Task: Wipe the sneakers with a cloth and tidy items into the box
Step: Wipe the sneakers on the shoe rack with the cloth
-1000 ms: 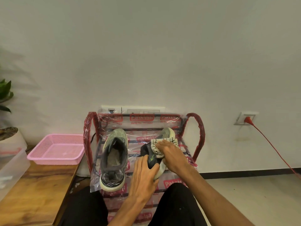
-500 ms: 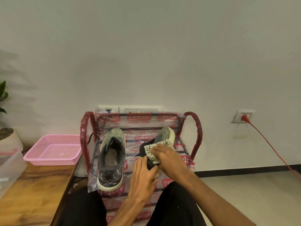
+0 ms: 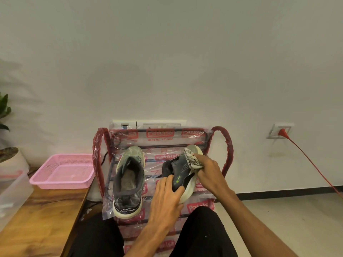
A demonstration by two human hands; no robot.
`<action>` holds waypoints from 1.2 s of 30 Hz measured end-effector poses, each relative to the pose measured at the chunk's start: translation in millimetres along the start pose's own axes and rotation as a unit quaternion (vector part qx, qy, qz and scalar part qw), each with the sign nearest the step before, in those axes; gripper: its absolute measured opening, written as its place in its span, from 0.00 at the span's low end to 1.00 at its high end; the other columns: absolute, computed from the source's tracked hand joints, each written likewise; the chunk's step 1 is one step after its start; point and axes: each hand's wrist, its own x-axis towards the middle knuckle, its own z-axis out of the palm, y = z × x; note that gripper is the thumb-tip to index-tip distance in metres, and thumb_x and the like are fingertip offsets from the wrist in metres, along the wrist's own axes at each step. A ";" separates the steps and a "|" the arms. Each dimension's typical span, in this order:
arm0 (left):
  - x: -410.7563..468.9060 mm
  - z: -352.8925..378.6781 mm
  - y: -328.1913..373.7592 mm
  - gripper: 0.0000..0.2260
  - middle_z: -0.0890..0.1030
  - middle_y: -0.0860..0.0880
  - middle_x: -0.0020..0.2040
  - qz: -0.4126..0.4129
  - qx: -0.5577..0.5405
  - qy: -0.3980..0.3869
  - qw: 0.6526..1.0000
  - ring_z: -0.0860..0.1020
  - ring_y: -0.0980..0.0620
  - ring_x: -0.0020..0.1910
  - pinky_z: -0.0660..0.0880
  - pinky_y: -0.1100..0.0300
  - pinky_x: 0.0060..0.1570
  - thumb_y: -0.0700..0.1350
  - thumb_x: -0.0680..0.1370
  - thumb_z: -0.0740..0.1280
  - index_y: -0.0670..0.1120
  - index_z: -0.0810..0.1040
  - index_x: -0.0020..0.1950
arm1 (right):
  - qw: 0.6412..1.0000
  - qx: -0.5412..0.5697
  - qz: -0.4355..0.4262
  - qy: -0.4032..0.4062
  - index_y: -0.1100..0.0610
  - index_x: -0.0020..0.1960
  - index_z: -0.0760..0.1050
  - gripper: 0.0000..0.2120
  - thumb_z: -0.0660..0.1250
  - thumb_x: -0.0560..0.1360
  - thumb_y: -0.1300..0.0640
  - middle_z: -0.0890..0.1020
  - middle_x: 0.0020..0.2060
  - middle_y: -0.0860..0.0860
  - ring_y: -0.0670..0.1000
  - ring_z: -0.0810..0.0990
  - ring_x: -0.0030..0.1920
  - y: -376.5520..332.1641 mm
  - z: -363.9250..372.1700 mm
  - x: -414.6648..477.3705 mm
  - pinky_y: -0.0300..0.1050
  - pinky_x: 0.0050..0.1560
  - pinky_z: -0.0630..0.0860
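Observation:
Two grey sneakers lie on a plastic-wrapped red shoe rack point(image 3: 228, 145). The left sneaker point(image 3: 129, 179) lies flat, opening up, untouched. The right sneaker point(image 3: 181, 173) is tilted on its side, white sole to the right. My left hand point(image 3: 166, 196) grips its heel end from the near side. My right hand point(image 3: 207, 170) holds a bunched white patterned cloth point(image 3: 191, 158) and presses it on the sneaker's upper near the toe. A clear plastic box point(image 3: 13, 190) sits at the far left edge, partly cut off.
A pink mesh basket point(image 3: 63, 171) stands on a wooden table point(image 3: 42, 219) to the left. A potted plant point(image 3: 7, 151) is at the far left. A red cable point(image 3: 311, 164) runs from a wall socket point(image 3: 280, 130) down to the right. My knees are below the rack.
My right hand with the cloth has slid along the right sneaker toward its toe and to the right. My left hand keeps its grip on the heel.

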 end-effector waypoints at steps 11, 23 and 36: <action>-2.1 1.0 -1.9 0.18 0.76 0.49 0.49 -0.033 -0.056 0.057 0.996 0.73 0.47 0.50 0.71 0.58 0.48 0.45 0.62 0.77 0.47 0.80 0.51 | 0.986 0.005 -0.040 -0.163 0.46 0.65 0.74 0.27 0.65 0.68 0.63 0.81 0.58 0.49 0.50 0.78 0.58 -30.8 3.3 -31.2 0.51 0.57 0.78; -4.3 -0.4 -1.3 0.23 0.78 0.45 0.52 0.011 -0.004 0.019 1.000 0.76 0.46 0.48 0.76 0.53 0.44 0.47 0.54 0.82 0.49 0.75 0.43 | 0.960 -0.251 -0.099 -0.071 0.55 0.63 0.72 0.17 0.63 0.75 0.65 0.81 0.57 0.55 0.56 0.80 0.55 -12.6 21.1 1.9 0.51 0.51 0.79; -7.8 -2.4 -1.0 0.23 0.78 0.47 0.51 -0.032 -0.028 0.010 0.999 0.75 0.47 0.48 0.76 0.55 0.42 0.48 0.56 0.82 0.50 0.75 0.45 | 0.983 -0.159 -0.062 -0.064 0.54 0.58 0.79 0.15 0.66 0.72 0.61 0.84 0.51 0.52 0.55 0.82 0.49 -26.5 21.5 -7.2 0.50 0.46 0.79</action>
